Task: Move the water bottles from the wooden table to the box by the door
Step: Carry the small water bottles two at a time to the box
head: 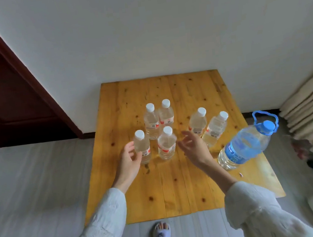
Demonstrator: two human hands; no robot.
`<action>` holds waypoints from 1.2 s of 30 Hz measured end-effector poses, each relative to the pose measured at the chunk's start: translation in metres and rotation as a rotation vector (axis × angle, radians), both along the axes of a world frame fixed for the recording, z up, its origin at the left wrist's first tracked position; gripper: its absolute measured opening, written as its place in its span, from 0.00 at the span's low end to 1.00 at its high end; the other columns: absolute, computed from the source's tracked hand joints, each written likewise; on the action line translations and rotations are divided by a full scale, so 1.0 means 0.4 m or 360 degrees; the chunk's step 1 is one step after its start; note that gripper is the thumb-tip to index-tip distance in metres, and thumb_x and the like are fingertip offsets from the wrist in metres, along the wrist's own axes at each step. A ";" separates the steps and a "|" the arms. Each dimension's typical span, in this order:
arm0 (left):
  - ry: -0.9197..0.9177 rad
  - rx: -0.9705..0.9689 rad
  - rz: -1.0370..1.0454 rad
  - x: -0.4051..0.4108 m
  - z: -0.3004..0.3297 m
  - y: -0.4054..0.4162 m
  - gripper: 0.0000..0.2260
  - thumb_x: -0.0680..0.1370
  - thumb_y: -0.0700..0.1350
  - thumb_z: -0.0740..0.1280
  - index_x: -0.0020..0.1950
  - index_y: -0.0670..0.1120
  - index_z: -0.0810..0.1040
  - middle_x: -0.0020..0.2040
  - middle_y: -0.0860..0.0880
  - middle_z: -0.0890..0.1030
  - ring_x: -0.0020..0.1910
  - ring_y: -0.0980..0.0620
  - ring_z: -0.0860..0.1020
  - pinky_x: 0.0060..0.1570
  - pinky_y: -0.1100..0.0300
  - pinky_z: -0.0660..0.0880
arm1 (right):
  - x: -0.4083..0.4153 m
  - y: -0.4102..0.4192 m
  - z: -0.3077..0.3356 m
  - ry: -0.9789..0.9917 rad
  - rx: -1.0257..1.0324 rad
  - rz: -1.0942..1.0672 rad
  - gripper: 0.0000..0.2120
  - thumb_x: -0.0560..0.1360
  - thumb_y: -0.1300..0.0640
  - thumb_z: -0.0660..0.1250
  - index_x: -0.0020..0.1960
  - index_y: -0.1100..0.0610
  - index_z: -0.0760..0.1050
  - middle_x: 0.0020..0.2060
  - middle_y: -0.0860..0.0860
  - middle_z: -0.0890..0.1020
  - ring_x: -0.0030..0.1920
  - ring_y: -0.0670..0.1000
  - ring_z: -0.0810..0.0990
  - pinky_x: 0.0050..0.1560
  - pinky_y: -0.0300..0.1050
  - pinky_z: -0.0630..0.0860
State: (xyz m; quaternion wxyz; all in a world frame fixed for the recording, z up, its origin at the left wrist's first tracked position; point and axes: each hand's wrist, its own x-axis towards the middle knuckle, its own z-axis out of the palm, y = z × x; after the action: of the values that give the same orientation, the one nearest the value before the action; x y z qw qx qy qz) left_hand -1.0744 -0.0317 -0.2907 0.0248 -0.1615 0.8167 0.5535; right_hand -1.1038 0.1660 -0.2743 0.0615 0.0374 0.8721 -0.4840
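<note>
Left hand (130, 162) open, fingertips touching bottle (142, 146); right hand (193, 149) open, empty.

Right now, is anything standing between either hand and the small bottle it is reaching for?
Nothing visible. The left hand is already at the front-left bottle, fingers open around its side. The right hand is open beside the front-middle bottle, with only bare wooden table between them.

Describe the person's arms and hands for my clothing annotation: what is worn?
Both arms wear long, loose, pale whitish sleeves of light fabric, gathered at the cuffs, with faint embroidered motifs. The left hand and right hand are bare: no gloves, rings or watch visible.
</note>
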 end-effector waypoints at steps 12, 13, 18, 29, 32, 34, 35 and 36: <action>0.0163 -0.0225 -0.0271 -0.198 -0.109 -0.053 0.17 0.74 0.45 0.67 0.62 0.48 0.71 0.58 0.49 0.75 0.58 0.53 0.72 0.56 0.65 0.69 | -0.184 -0.079 -0.139 0.0031 0.0421 0.0090 0.22 0.70 0.54 0.70 0.62 0.58 0.72 0.54 0.56 0.74 0.54 0.58 0.74 0.54 0.44 0.69; 0.0155 -0.0231 -0.0313 -0.200 -0.113 -0.058 0.17 0.74 0.45 0.68 0.61 0.48 0.71 0.57 0.51 0.74 0.58 0.54 0.71 0.53 0.71 0.66 | -0.183 -0.079 -0.146 0.0051 0.0439 0.0088 0.22 0.70 0.54 0.70 0.62 0.59 0.72 0.54 0.57 0.74 0.54 0.58 0.73 0.54 0.45 0.68; 0.0170 -0.0278 -0.0430 -0.219 -0.123 -0.064 0.15 0.73 0.41 0.68 0.59 0.45 0.73 0.55 0.51 0.73 0.58 0.52 0.71 0.52 0.71 0.65 | -0.155 -0.071 -0.162 0.0145 0.0378 0.0097 0.18 0.72 0.51 0.67 0.59 0.58 0.72 0.52 0.54 0.75 0.52 0.56 0.71 0.53 0.45 0.68; 0.0315 -0.0255 -0.0843 -0.085 -0.063 0.122 0.14 0.72 0.40 0.69 0.57 0.44 0.75 0.53 0.50 0.77 0.53 0.53 0.73 0.53 0.63 0.69 | 0.141 0.111 -0.076 0.0162 -0.0001 -0.0449 0.18 0.72 0.53 0.68 0.58 0.59 0.72 0.52 0.54 0.79 0.53 0.53 0.77 0.54 0.50 0.74; 0.0388 -0.0154 -0.1077 -0.001 -0.027 0.230 0.12 0.72 0.41 0.70 0.55 0.44 0.76 0.50 0.51 0.77 0.50 0.53 0.74 0.50 0.68 0.68 | 0.302 0.193 -0.040 0.0170 -0.0082 -0.0693 0.16 0.72 0.54 0.68 0.57 0.58 0.72 0.52 0.53 0.81 0.54 0.54 0.78 0.57 0.51 0.74; 0.0442 -0.0104 -0.1243 0.078 -0.004 0.310 0.11 0.71 0.41 0.70 0.53 0.44 0.76 0.48 0.51 0.77 0.48 0.51 0.75 0.47 0.68 0.67 | 0.437 0.248 -0.021 0.0192 -0.0055 -0.0909 0.14 0.71 0.54 0.69 0.55 0.56 0.73 0.48 0.50 0.81 0.53 0.53 0.79 0.51 0.43 0.73; 0.0469 -0.0073 -0.1322 0.123 0.005 0.351 0.11 0.71 0.40 0.71 0.52 0.45 0.77 0.46 0.51 0.77 0.47 0.51 0.75 0.46 0.67 0.68 | 0.510 0.272 -0.012 0.0207 -0.0037 -0.1023 0.13 0.71 0.54 0.69 0.55 0.55 0.73 0.46 0.49 0.81 0.52 0.53 0.80 0.48 0.41 0.71; 0.0485 -0.0035 -0.1404 0.172 0.015 0.392 0.10 0.70 0.40 0.71 0.51 0.45 0.77 0.45 0.51 0.77 0.47 0.50 0.75 0.46 0.66 0.69 | 0.585 0.295 -0.004 0.0220 -0.0024 -0.1124 0.13 0.71 0.55 0.69 0.54 0.55 0.74 0.45 0.49 0.81 0.51 0.53 0.80 0.47 0.41 0.71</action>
State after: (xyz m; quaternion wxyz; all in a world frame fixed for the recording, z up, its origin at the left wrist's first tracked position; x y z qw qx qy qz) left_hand -1.0056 0.1252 -0.2847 0.1359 0.2841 0.8074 0.4988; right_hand -0.8700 0.2839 -0.2760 -0.1683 0.3032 0.8039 -0.4832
